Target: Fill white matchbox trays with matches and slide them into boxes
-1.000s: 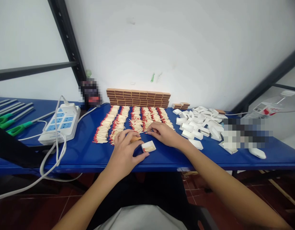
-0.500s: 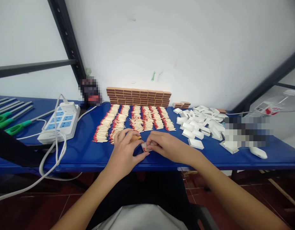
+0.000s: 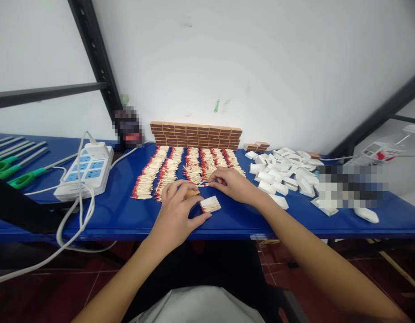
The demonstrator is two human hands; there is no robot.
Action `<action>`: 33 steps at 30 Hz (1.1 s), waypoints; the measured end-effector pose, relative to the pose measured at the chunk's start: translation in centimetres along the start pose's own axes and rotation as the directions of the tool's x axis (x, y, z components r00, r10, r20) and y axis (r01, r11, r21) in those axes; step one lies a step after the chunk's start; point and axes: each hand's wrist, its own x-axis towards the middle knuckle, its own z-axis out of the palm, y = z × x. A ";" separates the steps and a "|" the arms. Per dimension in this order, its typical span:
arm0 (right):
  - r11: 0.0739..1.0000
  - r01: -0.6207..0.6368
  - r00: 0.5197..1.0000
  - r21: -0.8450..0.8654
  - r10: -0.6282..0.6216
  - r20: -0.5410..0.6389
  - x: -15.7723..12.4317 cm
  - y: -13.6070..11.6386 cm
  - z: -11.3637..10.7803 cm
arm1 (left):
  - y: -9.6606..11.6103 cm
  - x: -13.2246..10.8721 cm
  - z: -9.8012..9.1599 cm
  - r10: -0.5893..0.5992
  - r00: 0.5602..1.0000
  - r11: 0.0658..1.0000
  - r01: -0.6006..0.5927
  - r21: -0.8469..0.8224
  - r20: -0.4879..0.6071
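In the head view, my left hand (image 3: pixel 177 204) rests on the blue table, its curled fingers around an orange-brown matchbox sleeve (image 3: pixel 192 194). Its thumb and forefinger frame the left end of a white matchbox tray (image 3: pixel 211 202), which lies open side up with a few red-tipped matches (image 3: pixel 210 208) along its near side. My right hand (image 3: pixel 229 183) is beyond the tray, at the near end of the match rows (image 3: pixel 207 163). Its thumb and fingertips are pinched together, with a match (image 3: pixel 202 183) showing at the tips.
Brown matchboxes (image 3: pixel 196 134) form a stacked wall behind the rows. Loose white trays (image 3: pixel 281 172) are heaped at right. A white power strip (image 3: pixel 88 172) with cables and green-handled tools (image 3: pixel 27 179) lie at left. A black shelf post (image 3: pixel 96 54) rises behind them.
My right hand has moved up and away from the tray to the near end of the match rows, uncovering the tray. The left hand stays in place.
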 end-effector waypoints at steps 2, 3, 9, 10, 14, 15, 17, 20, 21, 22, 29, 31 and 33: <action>1.000 -0.003 1.000 0.004 0.003 -0.006 -0.2 0.0 0.1 | 0.0 0.0 0.0 -0.002 1.000 1.000 0.002 -0.002 0.002; 1.000 -0.005 1.000 0.007 0.005 -0.008 -0.2 -0.1 0.0 | 0.0 0.0 0.0 -0.003 1.000 1.000 0.003 -0.003 0.004; 1.000 -0.010 1.000 0.014 0.010 -0.004 -0.5 0.0 -0.2 | 0.1 0.1 -0.1 -0.023 1.000 1.000 0.023 -0.014 0.009; 1.000 -0.011 1.000 0.015 0.011 -0.002 -0.5 0.0 -0.3 | 0.1 0.1 -0.1 -0.025 1.000 1.000 0.025 -0.016 0.008; 1.000 -0.016 1.000 0.015 0.015 0.020 -0.5 0.1 -0.2 | 0.1 0.1 -0.1 -0.016 1.000 1.000 0.016 -0.013 0.004; 1.000 -0.019 1.000 0.014 0.018 0.024 -0.5 0.2 -0.2 | 0.1 0.1 -0.1 -0.012 1.000 1.000 0.012 -0.010 0.003; 1.000 -0.024 0.999 0.012 0.024 0.034 -0.5 0.4 -0.2 | 0.1 0.1 -0.1 -0.006 1.000 1.000 0.006 -0.006 0.000; 1.000 -0.026 0.999 0.010 0.026 0.040 -0.7 0.5 -0.3 | 0.0 0.0 -0.1 -0.004 1.000 1.000 0.004 -0.004 0.000; 1.000 -0.027 0.999 0.009 0.027 0.037 -0.8 0.6 -0.4 | 0.0 0.0 0.0 -0.004 1.000 1.000 0.004 -0.004 0.001; 1.000 -0.030 0.999 0.008 0.029 0.030 -0.9 0.5 -0.4 | 0.0 0.0 0.0 -0.004 1.000 1.000 0.004 -0.005 0.000; 0.998 -0.058 0.998 0.018 0.057 0.041 -1.8 0.6 -0.9 | 0.0 0.0 0.0 -0.010 1.000 1.000 0.010 -0.011 -0.004; 0.998 -0.060 0.998 0.018 0.059 0.034 -2.0 0.6 -1.1 | 0.0 0.0 0.0 -0.009 1.000 1.000 0.008 -0.016 -0.007; 0.997 -0.068 0.997 0.023 0.068 0.022 -2.2 0.6 -1.3 | 0.0 0.0 0.0 -0.007 1.000 1.000 0.007 -0.017 -0.008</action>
